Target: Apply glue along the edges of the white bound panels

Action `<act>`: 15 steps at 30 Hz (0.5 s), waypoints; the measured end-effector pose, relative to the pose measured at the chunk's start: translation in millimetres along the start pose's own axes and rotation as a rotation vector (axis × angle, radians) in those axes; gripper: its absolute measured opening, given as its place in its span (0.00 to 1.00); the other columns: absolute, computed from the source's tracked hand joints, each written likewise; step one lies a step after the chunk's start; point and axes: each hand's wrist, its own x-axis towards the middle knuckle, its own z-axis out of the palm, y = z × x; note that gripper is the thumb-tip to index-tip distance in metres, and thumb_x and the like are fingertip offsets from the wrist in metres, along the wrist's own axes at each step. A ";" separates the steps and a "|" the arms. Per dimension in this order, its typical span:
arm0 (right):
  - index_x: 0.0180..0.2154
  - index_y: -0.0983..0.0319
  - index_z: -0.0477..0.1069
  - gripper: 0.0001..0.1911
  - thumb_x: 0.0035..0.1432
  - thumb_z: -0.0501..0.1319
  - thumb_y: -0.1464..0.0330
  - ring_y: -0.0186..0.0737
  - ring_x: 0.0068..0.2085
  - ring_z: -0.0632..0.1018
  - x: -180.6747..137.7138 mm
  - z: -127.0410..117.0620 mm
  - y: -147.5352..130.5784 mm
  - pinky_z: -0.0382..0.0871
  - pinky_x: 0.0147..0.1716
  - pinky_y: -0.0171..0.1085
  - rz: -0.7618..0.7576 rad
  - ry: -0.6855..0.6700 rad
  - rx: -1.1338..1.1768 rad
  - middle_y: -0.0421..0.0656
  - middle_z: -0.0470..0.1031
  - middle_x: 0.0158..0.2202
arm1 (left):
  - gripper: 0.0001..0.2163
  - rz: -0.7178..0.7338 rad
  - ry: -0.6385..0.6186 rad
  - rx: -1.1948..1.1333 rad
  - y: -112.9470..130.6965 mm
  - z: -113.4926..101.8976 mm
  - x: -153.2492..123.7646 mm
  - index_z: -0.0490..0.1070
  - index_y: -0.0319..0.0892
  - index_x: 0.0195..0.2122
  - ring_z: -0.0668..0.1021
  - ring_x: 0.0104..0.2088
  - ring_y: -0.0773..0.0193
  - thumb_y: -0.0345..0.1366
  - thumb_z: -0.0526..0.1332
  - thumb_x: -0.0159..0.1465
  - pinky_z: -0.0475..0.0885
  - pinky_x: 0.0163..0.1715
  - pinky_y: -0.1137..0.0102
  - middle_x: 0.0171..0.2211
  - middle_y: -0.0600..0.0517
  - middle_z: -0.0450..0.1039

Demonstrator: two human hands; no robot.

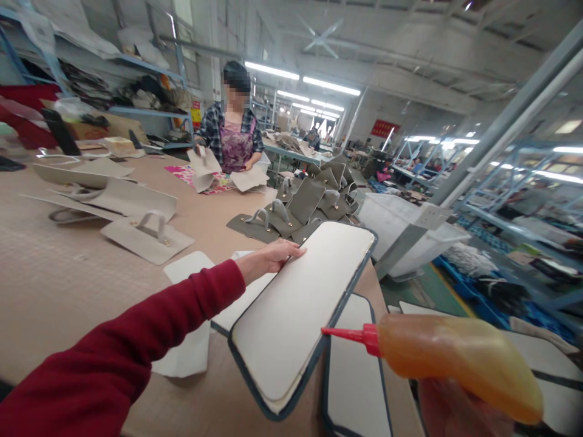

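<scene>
My left hand (272,257), in a red sleeve, grips the far left edge of a white panel with a dark blue border (300,309) and holds it tilted above the table. An orange glue bottle with a red nozzle (449,358) lies across the lower right, its tip touching the panel's right edge. My right hand (449,413) shows only as a blur under the bottle and appears to hold it. More white panels (353,370) lie flat underneath.
A brown worktable (54,285) carries beige bag flaps with handles (146,237) on the left and a pile of grey ones (310,206) in the middle. A person in a plaid shirt (232,136) works at the far end. White bins (401,237) and blue racks stand on the right.
</scene>
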 end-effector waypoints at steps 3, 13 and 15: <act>0.32 0.58 0.76 0.22 0.27 0.75 0.70 0.38 0.31 0.76 -1.3 -2.1 -0.1 0.77 0.28 0.34 0.002 0.008 -0.003 0.38 0.77 0.33 | 0.19 0.000 -0.004 -0.005 1.8 -0.4 2.3 0.70 0.35 0.34 0.78 0.29 0.61 0.35 0.75 0.44 0.75 0.35 0.64 0.30 0.47 0.76; 0.38 0.56 0.75 0.27 0.30 0.73 0.74 0.46 0.36 0.79 2.8 -41.3 21.5 0.78 0.34 0.43 0.052 -0.174 -0.045 0.40 0.78 0.37 | 0.16 -0.032 0.065 -0.031 9.8 -0.5 6.5 0.71 0.36 0.31 0.78 0.26 0.61 0.32 0.74 0.44 0.75 0.31 0.67 0.24 0.50 0.75; 0.39 0.56 0.75 0.29 0.29 0.74 0.74 0.48 0.35 0.79 -5.1 -39.0 25.6 0.78 0.34 0.44 0.092 -0.177 -0.028 0.42 0.78 0.39 | 0.14 -0.037 0.106 -0.028 11.7 -0.4 8.0 0.71 0.36 0.30 0.77 0.25 0.62 0.31 0.73 0.45 0.75 0.28 0.67 0.22 0.51 0.74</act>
